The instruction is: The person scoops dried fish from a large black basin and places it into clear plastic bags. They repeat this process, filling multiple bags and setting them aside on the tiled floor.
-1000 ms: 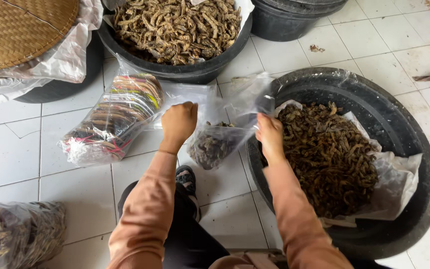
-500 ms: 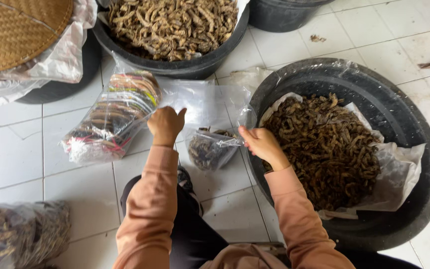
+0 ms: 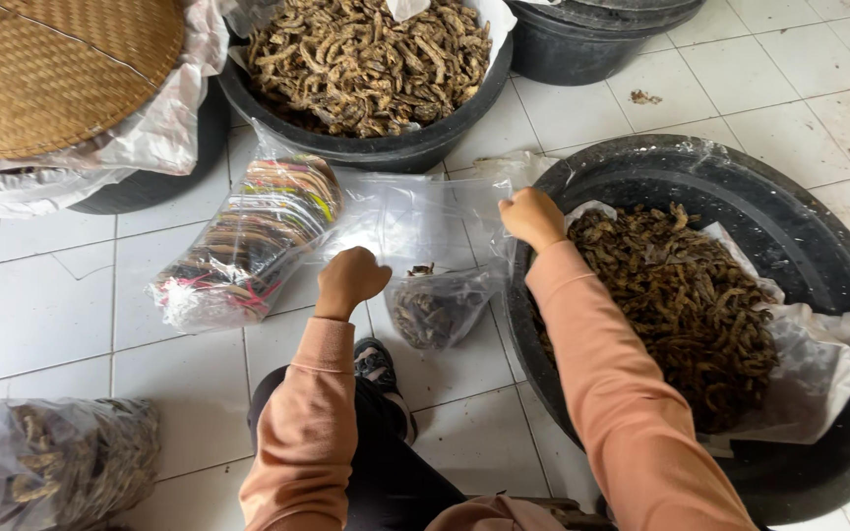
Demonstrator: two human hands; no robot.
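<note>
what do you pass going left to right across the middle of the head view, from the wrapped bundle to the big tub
clear-wrapped colourful bundle → left hand → clear plastic bag with some dried pieces at the bottom → right hand → big black tub lined with plastic and filled with dried pieces

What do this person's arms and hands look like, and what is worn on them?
Both arms wear long, loose salmon-pink sleeves with ribbed cuffs at the wrists. The left hand and right hand are bare: no gloves, and no rings, watch or bracelets that show from this view.
</note>
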